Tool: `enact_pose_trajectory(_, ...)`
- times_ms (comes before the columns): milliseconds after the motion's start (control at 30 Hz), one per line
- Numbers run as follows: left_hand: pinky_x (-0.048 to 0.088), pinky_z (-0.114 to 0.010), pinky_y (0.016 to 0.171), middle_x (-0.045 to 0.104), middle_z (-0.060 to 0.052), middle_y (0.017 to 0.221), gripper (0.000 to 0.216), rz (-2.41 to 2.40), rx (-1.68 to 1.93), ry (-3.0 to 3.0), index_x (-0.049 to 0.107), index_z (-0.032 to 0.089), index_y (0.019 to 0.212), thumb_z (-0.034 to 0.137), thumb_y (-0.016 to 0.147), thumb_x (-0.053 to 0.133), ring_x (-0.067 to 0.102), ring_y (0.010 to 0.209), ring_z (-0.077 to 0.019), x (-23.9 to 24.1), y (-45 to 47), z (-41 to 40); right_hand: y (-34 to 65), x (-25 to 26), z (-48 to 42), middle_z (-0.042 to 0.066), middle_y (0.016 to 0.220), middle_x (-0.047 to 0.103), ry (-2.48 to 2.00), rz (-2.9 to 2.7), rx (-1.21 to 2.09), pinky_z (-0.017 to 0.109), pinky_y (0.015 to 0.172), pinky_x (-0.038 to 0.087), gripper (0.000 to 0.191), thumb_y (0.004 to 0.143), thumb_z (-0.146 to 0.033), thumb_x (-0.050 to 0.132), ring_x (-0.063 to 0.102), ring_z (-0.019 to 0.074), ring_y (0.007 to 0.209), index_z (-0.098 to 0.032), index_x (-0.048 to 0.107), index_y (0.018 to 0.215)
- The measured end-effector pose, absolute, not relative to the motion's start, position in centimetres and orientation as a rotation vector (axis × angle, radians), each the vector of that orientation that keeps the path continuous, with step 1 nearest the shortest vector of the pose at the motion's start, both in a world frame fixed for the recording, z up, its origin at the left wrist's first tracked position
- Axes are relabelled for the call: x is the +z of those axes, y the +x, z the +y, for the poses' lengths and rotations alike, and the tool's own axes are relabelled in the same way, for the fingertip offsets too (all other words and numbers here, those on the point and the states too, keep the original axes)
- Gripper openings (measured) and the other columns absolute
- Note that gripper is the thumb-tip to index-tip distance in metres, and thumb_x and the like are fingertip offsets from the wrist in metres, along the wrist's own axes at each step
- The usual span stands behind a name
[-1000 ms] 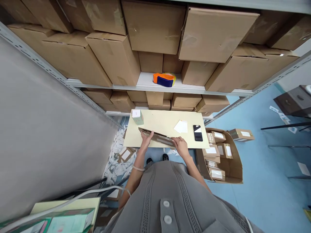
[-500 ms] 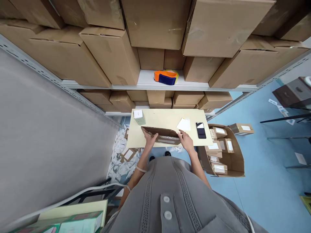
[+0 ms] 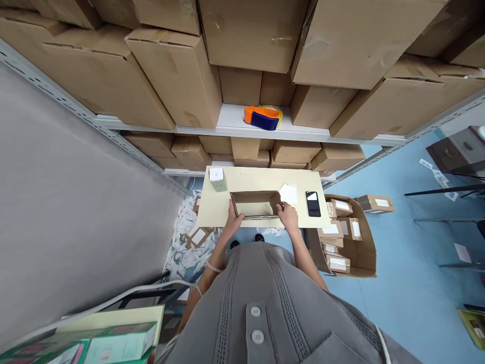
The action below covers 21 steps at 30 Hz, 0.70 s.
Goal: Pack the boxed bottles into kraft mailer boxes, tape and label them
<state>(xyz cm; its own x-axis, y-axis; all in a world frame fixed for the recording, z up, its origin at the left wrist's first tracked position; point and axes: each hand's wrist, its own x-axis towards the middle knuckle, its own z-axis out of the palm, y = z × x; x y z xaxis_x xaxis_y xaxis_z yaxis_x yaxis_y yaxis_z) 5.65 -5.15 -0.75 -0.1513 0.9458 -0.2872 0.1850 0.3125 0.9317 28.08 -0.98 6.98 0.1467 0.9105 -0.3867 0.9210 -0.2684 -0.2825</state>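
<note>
Both hands hold a carton (near wall barely visible).

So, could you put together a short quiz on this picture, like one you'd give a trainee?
1. True or false: the phone lies to the right of the carton.
2. Which thing stands farthest left on the table? a) the phone b) the white paper c) the green box
3. Fill in: the carton is held by ___ of the person's hands.

Key: 1. True. 2. c. 3. Both: the left hand and the right hand.
</note>
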Motion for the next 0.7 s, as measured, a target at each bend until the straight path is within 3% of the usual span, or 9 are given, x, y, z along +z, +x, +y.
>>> enact_pose_trajectory(333, 0.014, -0.035, 0.123, 0.012, -0.009, 0.164, 0.093, 1.550, 0.863, 1.147, 0.006, 0.016, 0.157, 0.027, 0.080, 0.056, 0.014, 0.151, -0.0245, 0.8, 3.1, -2.5, 27.7, 6.9, 0.3, 0.013, 0.113, 0.070, 2.266, 2.087, -0.949, 0.030, 0.083, 0.045, 0.050, 0.101, -0.047, 0.028, 0.064, 0.0267, 0.108, -0.017, 0.054, 0.132)
enact_pose_trajectory(500, 0.019, -0.039, 0.121, 0.017, -0.011, 0.163, 0.092, 1.566, 0.806, 1.267, 0.006, 0.018, 0.157, 0.039, 0.084, 0.058, 0.020, 0.149, -0.0249, 0.7, 2.8, -2.4, 27.9, 5.7, -0.1, 0.016, 0.139, 0.056, 2.170, 2.182, -1.012, 0.031, 0.094, 0.043, 0.064, 0.100, -0.052, 0.030, 0.056, 0.0252, 0.124, -0.011, 0.034, 0.149)
enact_pose_trajectory(700, 0.020, -0.039, 0.121, 0.024, -0.006, 0.162, 0.076, 1.610, 0.715, 1.379, 0.033, 0.026, 0.151, 0.055, 0.085, 0.057, 0.017, 0.150, -0.0251, 1.4, 3.1, -2.2, 28.2, 5.3, 0.0, 0.016, 0.152, 0.040, 2.080, 2.183, -0.934, 0.035, 0.096, 0.045, 0.073, 0.098, -0.061, 0.023, 0.048, 0.0261, 0.132, -0.016, 0.020, 0.156)
